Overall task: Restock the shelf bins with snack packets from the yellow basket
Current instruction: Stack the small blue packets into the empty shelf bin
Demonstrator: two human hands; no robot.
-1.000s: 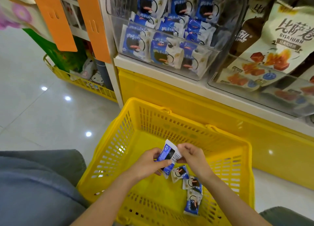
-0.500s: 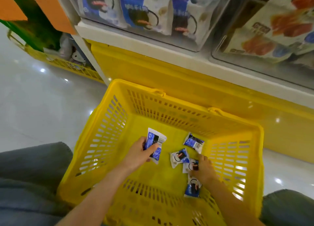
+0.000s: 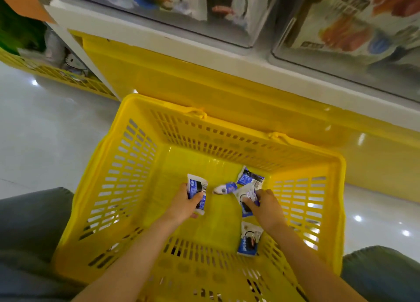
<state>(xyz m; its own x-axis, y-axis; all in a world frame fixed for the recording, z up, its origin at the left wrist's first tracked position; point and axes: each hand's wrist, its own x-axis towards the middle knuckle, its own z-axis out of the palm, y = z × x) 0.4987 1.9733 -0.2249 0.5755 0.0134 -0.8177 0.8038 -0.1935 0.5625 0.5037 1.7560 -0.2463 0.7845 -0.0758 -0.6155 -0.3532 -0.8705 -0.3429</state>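
The yellow basket (image 3: 127,165) stands on the floor in front of me, both arms reaching into it. My left hand (image 3: 184,201) grips a blue-and-white snack packet (image 3: 197,191) upright above the basket floor. My right hand (image 3: 266,207) pinches another packet (image 3: 246,198) lifted off the bottom. Three loose packets lie nearby: one (image 3: 250,179) toward the far wall, a small one (image 3: 223,188) between my hands, one (image 3: 248,239) close to me. Above, a clear shelf bin (image 3: 204,8) holds the same blue packets, blurred.
A second clear bin (image 3: 354,27) of orange-printed packets sits at the upper right on the white shelf (image 3: 159,40). Below it is a yellow base panel (image 3: 204,86). Another yellow basket (image 3: 56,74) stands at the left. My grey-trousered knees flank the basket.
The view has tilted down and closer to the basket. My right hand went from pressing on the packets to lifting one. The left hand keeps its packet, nearly still.
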